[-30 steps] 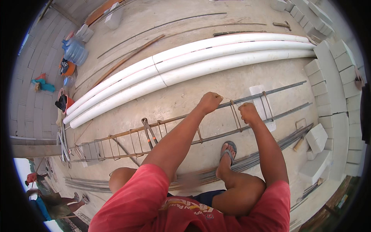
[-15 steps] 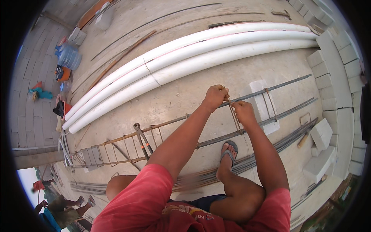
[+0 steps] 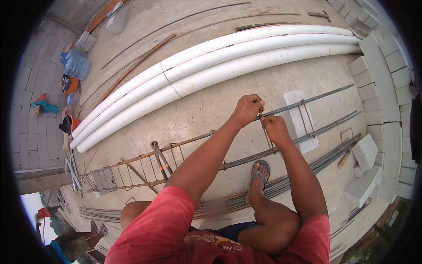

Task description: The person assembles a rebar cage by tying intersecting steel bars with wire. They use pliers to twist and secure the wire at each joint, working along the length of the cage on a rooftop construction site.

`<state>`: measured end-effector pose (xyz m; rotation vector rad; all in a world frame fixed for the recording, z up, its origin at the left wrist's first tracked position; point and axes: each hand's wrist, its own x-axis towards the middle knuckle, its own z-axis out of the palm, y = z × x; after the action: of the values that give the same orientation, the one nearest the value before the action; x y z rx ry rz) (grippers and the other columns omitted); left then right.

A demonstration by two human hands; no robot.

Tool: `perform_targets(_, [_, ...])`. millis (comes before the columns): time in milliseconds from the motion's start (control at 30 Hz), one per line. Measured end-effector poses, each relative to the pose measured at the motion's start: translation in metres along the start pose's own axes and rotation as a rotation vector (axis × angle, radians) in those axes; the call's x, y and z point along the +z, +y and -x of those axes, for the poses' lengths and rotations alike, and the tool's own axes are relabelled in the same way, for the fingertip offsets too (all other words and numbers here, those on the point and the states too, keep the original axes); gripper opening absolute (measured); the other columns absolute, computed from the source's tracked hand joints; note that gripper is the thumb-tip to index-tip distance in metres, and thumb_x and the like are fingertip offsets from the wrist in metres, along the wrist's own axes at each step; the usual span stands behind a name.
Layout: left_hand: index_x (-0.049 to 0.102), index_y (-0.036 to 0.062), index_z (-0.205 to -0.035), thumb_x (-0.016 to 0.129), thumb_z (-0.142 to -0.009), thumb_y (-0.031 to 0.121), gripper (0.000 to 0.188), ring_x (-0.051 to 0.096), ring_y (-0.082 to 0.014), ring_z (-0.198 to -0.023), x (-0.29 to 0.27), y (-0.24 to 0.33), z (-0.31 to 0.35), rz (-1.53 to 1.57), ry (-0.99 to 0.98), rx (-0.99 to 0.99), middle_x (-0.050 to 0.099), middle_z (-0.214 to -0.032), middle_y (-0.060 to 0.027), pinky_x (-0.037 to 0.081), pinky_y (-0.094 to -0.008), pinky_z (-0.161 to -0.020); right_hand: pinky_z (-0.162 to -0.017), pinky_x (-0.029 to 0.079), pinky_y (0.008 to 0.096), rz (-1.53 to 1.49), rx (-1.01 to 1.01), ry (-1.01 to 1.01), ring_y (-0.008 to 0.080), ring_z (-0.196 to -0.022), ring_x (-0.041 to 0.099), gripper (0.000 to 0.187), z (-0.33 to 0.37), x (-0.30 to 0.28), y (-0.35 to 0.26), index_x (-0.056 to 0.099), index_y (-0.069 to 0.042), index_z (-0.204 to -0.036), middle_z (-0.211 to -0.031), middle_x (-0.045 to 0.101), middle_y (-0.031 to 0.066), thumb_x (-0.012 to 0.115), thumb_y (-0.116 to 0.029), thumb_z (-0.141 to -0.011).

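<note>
Both my hands work close together at the upper bar of a long rebar cage (image 3: 327, 94), where a bent steel stirrup (image 3: 269, 140) meets it. My left hand (image 3: 249, 110) is closed in a pinch just above the bar. My right hand (image 3: 276, 128) is closed too, its fingertips pressed together at the stirrup's top corner. Whatever the fingertips pinch is too small to make out. Another stirrup (image 3: 306, 116) hangs on the bars to the right, above a pale block (image 3: 297, 105). Pincers (image 3: 161, 159) with orange-marked handles lean on the cage left of my left forearm.
Long white pipes (image 3: 211, 66), bound together, lie beyond the cage. Loose rebar (image 3: 281, 187) runs past my sandalled foot (image 3: 259, 175). Pale blocks (image 3: 364, 187) line the right side. A hammer (image 3: 319, 16) lies far right, a water bottle (image 3: 77, 65) far left. Another person's legs (image 3: 94, 233) show lower left.
My left hand has lifted and turned slightly, its fingers curled further round. My right hand stays almost in place at the stirrup. The other person's legs at lower left have shifted.
</note>
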<state>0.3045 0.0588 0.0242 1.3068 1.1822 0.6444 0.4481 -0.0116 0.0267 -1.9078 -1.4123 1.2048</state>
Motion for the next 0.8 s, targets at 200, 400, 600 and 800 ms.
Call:
perform_targets(200, [0.066, -0.0014, -0.092, 0.059, -0.088, 0.016, 0.019, 0.065, -0.0237, -0.087, -0.007, 0.012, 0.037, -0.224, -0.051, 0.108, 0.069, -0.088, -0.0132, 0.050, -0.0348, -0.082, -0.065, 0.043, 0.0482, 0.147, -0.094, 0.035, 0.0420, -0.068, 0.058, 0.038, -0.002, 0.000, 0.004, 0.062, 0.005, -0.074, -0.069, 0.060, 0.0243, 0.056, -0.028, -0.092])
perform_targets(400, [0.067, 0.0035, -0.093, 0.063, -0.082, 0.011, 0.013, 0.063, -0.0345, -0.093, 0.003, -0.017, 0.058, -0.430, 0.119, 0.289, 0.066, -0.100, -0.0155, 0.049, -0.0398, -0.084, -0.069, 0.044, 0.0492, 0.170, -0.113, -0.023, 0.0433, -0.075, 0.059, 0.037, -0.004, -0.003, 0.002, 0.063, 0.004, -0.075, -0.074, 0.061, 0.0247, 0.054, -0.028, -0.092])
perform_targets(600, [0.060, 0.0043, -0.095, 0.065, -0.080, 0.010, 0.017, 0.062, -0.0355, -0.093, 0.003, -0.012, 0.047, -0.567, 0.036, 0.118, 0.064, -0.097, -0.0178, 0.049, -0.0435, -0.078, -0.072, 0.045, 0.0495, 0.233, -0.153, -0.074, 0.0437, -0.077, 0.060, 0.036, -0.006, -0.012, -0.002, 0.065, 0.004, -0.078, -0.078, 0.062, 0.0259, 0.054, -0.028, -0.091])
perform_targets(800, [0.050, 0.0047, -0.100, 0.063, -0.085, 0.018, 0.024, 0.064, -0.0378, -0.086, 0.014, -0.020, 0.035, -0.763, 0.051, 0.167, 0.065, -0.086, -0.0191, 0.049, -0.0473, -0.073, -0.074, 0.046, 0.0497, 0.271, -0.168, -0.056, 0.0445, -0.081, 0.060, 0.036, -0.006, -0.007, -0.002, 0.065, 0.004, -0.078, -0.080, 0.063, 0.0263, 0.053, -0.027, -0.092])
